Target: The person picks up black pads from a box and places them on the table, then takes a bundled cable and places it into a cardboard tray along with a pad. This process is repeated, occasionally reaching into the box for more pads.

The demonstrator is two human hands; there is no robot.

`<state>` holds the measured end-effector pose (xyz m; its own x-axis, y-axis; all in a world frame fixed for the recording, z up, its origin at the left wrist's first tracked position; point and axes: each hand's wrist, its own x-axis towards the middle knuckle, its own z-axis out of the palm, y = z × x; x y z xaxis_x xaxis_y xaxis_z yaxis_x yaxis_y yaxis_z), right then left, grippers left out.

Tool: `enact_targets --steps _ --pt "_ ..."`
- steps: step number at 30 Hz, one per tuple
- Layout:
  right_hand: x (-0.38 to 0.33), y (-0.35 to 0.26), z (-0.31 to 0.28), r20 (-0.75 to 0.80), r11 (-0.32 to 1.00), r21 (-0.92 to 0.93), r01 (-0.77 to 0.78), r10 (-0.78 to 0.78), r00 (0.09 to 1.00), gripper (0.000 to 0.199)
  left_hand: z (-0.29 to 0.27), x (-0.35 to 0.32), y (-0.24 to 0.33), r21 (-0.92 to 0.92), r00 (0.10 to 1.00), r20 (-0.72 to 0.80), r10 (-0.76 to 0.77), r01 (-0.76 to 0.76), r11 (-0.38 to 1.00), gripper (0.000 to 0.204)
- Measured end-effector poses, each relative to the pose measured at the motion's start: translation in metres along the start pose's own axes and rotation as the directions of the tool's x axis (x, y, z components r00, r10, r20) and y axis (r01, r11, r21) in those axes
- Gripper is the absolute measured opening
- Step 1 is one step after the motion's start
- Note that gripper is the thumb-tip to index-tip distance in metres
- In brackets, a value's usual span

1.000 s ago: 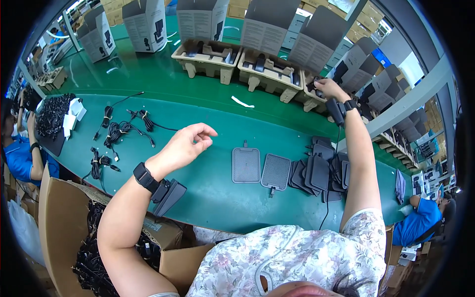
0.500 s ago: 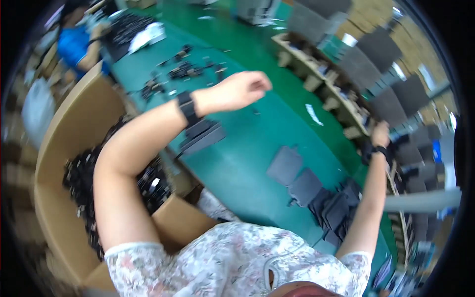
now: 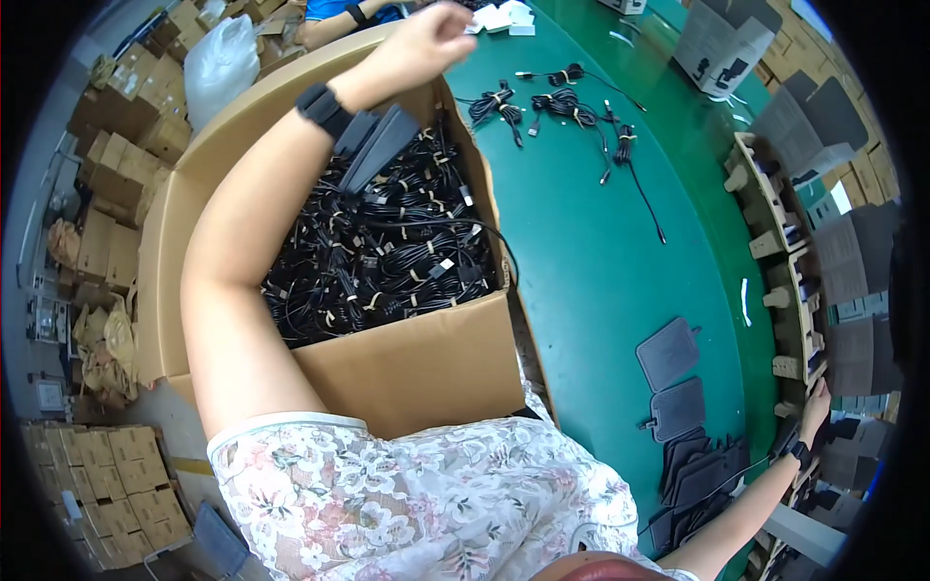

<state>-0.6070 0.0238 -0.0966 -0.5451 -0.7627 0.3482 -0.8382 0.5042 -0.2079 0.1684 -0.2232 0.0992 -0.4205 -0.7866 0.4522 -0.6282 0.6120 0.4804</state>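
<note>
Two hands are showing in the head view. At far left, the left hand (image 3: 426, 44) is hovering near the far rim of the box (image 3: 417, 373), its fingers half bent, with nothing visible in them. At near right, the right hand (image 3: 819, 402) is reaching to the trays (image 3: 765, 244); whether its fingers are gripping anything, I cannot tell. Black cables (image 3: 407, 261) are filling the box, and more are lying bundled on the far part of the green surface (image 3: 581, 290). Dark pads (image 3: 668, 353) are lying near right, partly piled.
</note>
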Motion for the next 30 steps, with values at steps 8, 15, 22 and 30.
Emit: enact_targets --steps 8,15,22,30 --pt "-0.027 0.002 -0.022 -0.091 0.992 -0.12 -0.046 0.035 0.995 0.036 0.021 -0.125 -0.025 0.241 0.653 0.66 -0.37 0.283 0.928 0.101" --pt "-0.03 -0.001 -0.024 -0.045 0.967 -0.185 0.173 -0.184 0.982 0.032 0.047 -0.133 -0.005 0.491 0.471 0.784 -0.404 -0.072 0.868 0.11" --pt "0.012 0.032 -0.016 0.0 0.991 -0.126 -0.036 0.036 0.999 0.027 0.057 -0.146 -0.008 0.497 0.573 0.748 -0.336 -0.146 0.855 0.104" --pt "0.013 0.034 0.0 -0.074 0.96 -0.269 -0.081 0.063 0.995 0.027 0.065 -0.158 -0.003 0.47 0.72 0.675 -0.159 -0.255 0.845 0.091"
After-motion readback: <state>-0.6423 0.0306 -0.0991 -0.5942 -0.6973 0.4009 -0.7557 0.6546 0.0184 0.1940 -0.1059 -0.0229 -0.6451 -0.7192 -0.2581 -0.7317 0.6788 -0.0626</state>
